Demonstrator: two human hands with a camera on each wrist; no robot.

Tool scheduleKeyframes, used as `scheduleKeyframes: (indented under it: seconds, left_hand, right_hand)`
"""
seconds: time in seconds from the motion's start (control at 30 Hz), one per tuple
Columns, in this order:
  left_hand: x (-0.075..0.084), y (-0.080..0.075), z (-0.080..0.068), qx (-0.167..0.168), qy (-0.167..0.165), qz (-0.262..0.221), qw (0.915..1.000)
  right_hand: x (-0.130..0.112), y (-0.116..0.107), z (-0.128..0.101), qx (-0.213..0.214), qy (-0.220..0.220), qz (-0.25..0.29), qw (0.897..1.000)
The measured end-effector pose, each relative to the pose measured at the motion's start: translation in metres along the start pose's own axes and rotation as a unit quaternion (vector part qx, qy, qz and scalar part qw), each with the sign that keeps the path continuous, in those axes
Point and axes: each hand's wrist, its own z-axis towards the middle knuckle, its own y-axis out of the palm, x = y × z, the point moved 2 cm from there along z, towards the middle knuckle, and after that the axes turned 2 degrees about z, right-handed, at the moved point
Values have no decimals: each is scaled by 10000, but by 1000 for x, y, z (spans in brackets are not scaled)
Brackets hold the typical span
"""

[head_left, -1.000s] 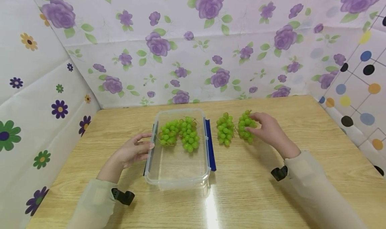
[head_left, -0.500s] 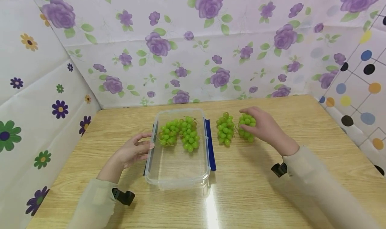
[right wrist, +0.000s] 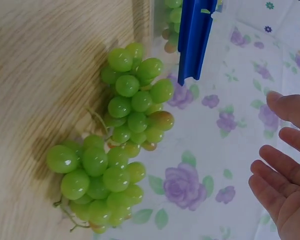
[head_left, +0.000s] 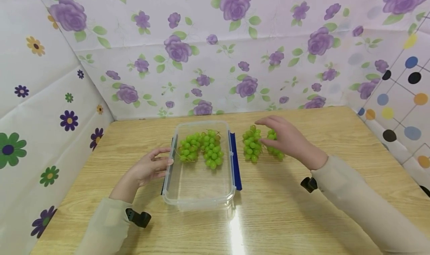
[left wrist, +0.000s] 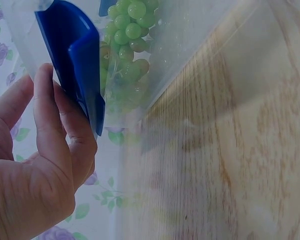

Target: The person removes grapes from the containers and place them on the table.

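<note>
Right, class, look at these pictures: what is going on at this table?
A person sits at a wooden table with a clear plastic box in front of them. Two bunches of green grapes lie at its far end. The left hand rests against the box's left side, by a blue clip. Two more bunches lie on the table to the right of the box. The right hand hovers over the outer one with fingers spread, not gripping it.

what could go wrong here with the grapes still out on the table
The right hand hovers open over two loose bunches lying close together; grabbing one may drag or roll the other. The clear container is steadied only by left hand fingertips at its blue clip, so it might slide.
</note>
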Motion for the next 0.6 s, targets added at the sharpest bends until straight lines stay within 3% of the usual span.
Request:
scheduleKeyframes:
  seconds: [0.27,0.6]
  left_hand:
    - [1,0,0,-11,-11,1,10000]
    - [1,1,-1,-28,16,-21,10000]
  right_hand:
    - [-11,4,13,-310,-109,-27,9995]
    - [-21,13,29,-279,-632,-14,9976]
